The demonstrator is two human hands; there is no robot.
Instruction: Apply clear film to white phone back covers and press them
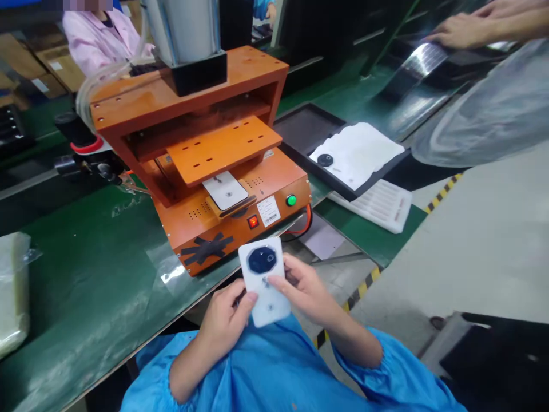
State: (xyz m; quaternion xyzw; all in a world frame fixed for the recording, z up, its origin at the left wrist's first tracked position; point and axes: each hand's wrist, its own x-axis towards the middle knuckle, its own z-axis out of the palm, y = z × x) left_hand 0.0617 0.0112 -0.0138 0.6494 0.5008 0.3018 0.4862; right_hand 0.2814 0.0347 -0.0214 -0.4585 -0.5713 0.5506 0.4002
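Between my two hands, above my lap, is a white phone back cover with a round black camera area near its top. My left hand grips its lower left edge with thumb and fingers. On the right side, my right hand holds it, the thumb lying across the face. In front of me stands an orange press machine; a similar white panel lies on its bed under the raised plate. The press has a green button and a lit red switch.
Right of the press, a black tray holds white covers, above a white slotted tray. Plastic-wrapped material lies on the green bench at left. Another person's hands are at the upper right; a pink-sleeved person is behind.
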